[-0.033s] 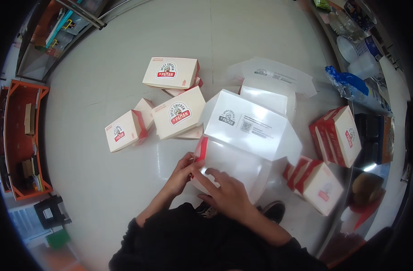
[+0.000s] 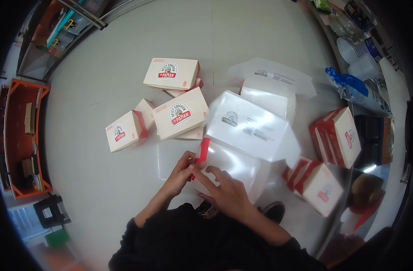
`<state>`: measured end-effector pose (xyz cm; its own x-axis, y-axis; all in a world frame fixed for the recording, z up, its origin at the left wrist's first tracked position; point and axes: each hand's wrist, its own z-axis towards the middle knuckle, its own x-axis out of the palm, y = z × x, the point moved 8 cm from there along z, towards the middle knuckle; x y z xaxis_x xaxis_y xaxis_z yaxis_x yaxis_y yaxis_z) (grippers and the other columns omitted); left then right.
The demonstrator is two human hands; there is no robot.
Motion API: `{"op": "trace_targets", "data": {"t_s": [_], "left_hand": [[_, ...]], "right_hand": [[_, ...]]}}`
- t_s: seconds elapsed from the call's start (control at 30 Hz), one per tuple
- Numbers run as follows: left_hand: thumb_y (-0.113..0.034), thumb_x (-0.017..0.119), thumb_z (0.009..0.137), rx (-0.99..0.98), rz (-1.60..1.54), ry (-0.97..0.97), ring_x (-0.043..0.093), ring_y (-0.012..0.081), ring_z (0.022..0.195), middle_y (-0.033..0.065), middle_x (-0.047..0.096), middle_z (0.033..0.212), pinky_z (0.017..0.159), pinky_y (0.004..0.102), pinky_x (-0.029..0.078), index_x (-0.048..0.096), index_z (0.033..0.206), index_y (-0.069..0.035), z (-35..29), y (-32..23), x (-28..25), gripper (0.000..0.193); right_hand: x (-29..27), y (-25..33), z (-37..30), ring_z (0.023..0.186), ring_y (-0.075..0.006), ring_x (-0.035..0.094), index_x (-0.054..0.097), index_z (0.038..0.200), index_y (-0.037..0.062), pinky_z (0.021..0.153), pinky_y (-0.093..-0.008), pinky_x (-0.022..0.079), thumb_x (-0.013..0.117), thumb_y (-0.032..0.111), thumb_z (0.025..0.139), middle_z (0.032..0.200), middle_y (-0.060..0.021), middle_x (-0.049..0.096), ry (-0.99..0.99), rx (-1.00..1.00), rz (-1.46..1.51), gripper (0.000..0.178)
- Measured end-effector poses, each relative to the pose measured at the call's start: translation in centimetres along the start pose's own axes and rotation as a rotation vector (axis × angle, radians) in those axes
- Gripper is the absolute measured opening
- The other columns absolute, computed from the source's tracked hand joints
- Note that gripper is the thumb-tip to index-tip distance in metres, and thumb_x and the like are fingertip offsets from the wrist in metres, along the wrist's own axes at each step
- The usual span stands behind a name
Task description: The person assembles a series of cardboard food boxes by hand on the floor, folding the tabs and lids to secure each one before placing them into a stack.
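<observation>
A takeaway box of thin card (image 2: 231, 158) lies unfolded in front of me, its white inside facing up. Its printed lid panel (image 2: 254, 126) leans away from me and is blurred. My left hand (image 2: 181, 176) pinches the near left corner, beside a red side flap (image 2: 204, 152). Reaching over the near edge, my right hand (image 2: 227, 187) has its index finger at that same corner, close to the left fingers. Its thumb is lower and apart, on the near side of the box. The exact fold between the fingertips is hidden.
Another opened white box (image 2: 269, 99) lies just beyond. Closed cream boxes (image 2: 181, 113) sit in piles at the left, and more boxes with red sides (image 2: 335, 135) stand at the right. An orange shelf (image 2: 23, 189) borders the left; a packed rack (image 2: 351, 81) borders the right.
The red side flap has tilted a little and shows more of its face. The lid panel has shifted slightly and blurred. Both hands stay at the same corner.
</observation>
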<state>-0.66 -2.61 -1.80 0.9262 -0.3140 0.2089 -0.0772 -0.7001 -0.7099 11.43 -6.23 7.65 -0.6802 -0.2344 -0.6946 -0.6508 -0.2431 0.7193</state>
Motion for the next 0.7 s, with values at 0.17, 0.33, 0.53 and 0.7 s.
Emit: {"op": "trace_targets", "data": {"t_s": [0.17,0.33,0.53,0.7], "left_hand": [[-0.028,0.058,0.093,0.166,0.395,0.063,0.052,0.0138,0.094,0.0065,0.054,0.1,0.082,0.027,0.043,0.044,0.106,-0.005,-2.9,-6.2,1.6,0.03],[-0.027,0.053,0.096,0.221,0.179,0.179,0.049,0.0131,0.096,0.0071,0.05,0.111,0.086,0.0273,0.041,0.044,0.121,-0.003,-5.0,-9.1,2.8,0.036],[-0.014,0.061,0.091,0.688,0.566,0.187,0.055,0.0181,0.102,0.0125,0.047,0.135,0.083,0.0308,0.048,0.037,0.142,-0.008,-7.9,-12.9,4.7,0.057],[-0.01,0.073,0.078,0.958,0.812,0.052,0.061,0.0215,0.095,0.0114,0.054,0.131,0.076,0.0318,0.052,0.063,0.119,-0.006,-9.1,-14.6,5.4,0.042]], "right_hand": [[-2.2,1.9,1.2,0.083,-0.0245,0.066,0.047,0.134,0.007,0.067,-0.0321,0.056,0.073,0.008,0.076,0.106,-0.0134,0.063,-0.24,-0.151,0.295,0.064],[-4.3,3.4,1.8,0.079,-0.0205,0.067,0.05,0.128,0.0021,0.065,-0.0302,0.055,0.072,0.006,0.079,0.101,-0.0143,0.066,-0.328,-0.167,0.431,0.054],[-6.6,0.9,0.6,0.082,-0.0203,0.069,0.06,0.113,-0.0024,0.067,-0.0282,0.057,0.072,-0.001,0.077,0.096,-0.0153,0.067,-0.448,-0.084,0.486,0.037],[-6.1,-0.2,-0.4,0.093,-0.0206,0.067,0.059,0.108,-0.0073,0.078,-0.0297,0.056,0.069,-0.005,0.08,0.102,-0.0184,0.066,-0.571,-0.088,0.852,0.03]]}}
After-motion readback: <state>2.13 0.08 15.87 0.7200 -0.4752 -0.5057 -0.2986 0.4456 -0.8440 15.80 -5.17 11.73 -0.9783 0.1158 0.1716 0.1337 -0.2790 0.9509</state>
